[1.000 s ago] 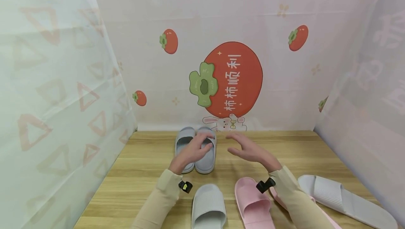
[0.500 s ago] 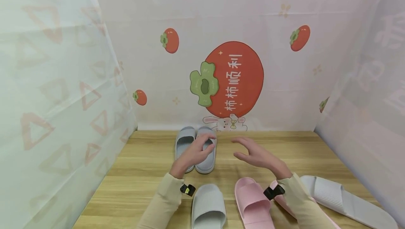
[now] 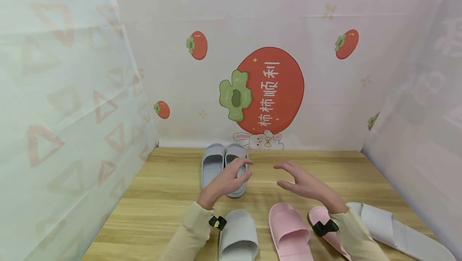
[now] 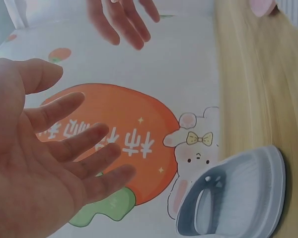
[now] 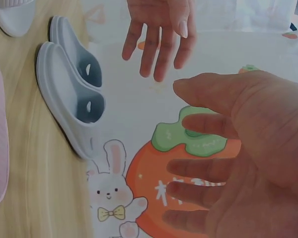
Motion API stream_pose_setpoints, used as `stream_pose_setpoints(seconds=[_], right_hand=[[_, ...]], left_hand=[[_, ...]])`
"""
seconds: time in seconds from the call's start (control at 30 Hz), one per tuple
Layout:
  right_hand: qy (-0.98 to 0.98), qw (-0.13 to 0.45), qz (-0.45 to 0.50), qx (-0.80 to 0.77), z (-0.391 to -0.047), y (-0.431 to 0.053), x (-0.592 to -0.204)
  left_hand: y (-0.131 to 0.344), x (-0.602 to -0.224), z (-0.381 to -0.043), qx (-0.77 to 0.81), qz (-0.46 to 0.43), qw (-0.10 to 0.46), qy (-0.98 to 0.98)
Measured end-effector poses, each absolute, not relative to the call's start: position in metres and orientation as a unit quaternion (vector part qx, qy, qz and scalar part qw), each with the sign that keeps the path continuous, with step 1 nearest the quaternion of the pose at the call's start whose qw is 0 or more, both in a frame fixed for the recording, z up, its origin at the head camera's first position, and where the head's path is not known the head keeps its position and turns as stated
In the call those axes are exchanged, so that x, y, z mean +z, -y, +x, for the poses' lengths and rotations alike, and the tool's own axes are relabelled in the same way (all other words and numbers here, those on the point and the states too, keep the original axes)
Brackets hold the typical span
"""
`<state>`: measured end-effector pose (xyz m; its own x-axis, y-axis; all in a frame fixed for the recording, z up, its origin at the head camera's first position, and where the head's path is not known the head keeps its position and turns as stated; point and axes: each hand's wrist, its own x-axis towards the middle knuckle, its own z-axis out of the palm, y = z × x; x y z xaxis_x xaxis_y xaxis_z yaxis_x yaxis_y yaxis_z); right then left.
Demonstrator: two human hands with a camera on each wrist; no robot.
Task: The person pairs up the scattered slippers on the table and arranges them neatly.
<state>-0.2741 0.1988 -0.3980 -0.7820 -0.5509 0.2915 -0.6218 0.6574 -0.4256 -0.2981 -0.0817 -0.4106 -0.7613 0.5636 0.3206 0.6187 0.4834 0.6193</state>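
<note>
In view, the left hand (image 4: 42, 158) overlaps a printed persimmon (image 4: 151, 124), the right hand (image 4: 122, 23) above it, a grey slipper (image 4: 246, 191) to its lower right.

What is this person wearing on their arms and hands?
The left sleeve and right sleeve are plain and cream. Beside each cuff sits a small black device, the left one bearing a yellow mark. The left hand and right hand are bare.

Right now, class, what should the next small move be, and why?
Probably lower the right hand toward the slanted pink slipper: the hand is empty, and that slipper angles away from the other pink slipper, whereas the blue-grey slippers lie paired.
</note>
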Motion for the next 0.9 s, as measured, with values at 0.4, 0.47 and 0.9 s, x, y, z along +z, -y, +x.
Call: stream_pose_setpoints(seconds=[0.4,0.47,0.9], right_hand=[[0.907,0.097,0.331,0.243,-0.267,-0.219,-0.407],[0.907,0.096,0.330,0.242,-0.266,-0.220,-0.409],[0.914,0.085,0.321,0.233,-0.250,-0.231,-0.409]], left_hand=[[0.065,-0.413,-0.286,-0.340,-0.359,0.025,0.869],[0.063,-0.414,-0.284,-0.340,-0.360,0.021,0.868],[0.049,-0.410,-0.267,-0.312,-0.379,0.020,0.871]])
